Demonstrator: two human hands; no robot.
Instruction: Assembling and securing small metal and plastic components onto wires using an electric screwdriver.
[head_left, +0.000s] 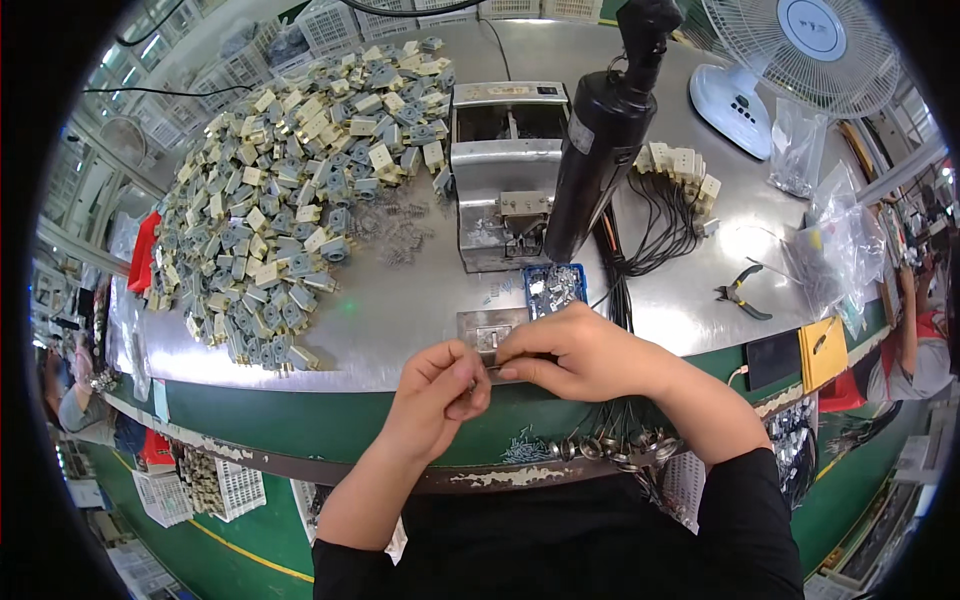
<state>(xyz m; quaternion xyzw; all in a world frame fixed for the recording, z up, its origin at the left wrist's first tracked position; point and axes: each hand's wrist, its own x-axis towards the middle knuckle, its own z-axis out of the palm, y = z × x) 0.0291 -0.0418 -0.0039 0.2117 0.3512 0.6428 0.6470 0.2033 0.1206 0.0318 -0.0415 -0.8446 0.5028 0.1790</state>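
Head — black cylinder, blue tray beyond right hand

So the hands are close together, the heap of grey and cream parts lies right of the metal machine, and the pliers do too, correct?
Not quite: the head view shows the heap of grey and cream parts left of the metal machine. The pliers do lie right of it, and the left hand and right hand are close together.

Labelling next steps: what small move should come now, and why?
Perhaps move the thin piece onto the metal plate: the right hand seems to pinch it, the left hand is alongside, and the plate lies just beyond.
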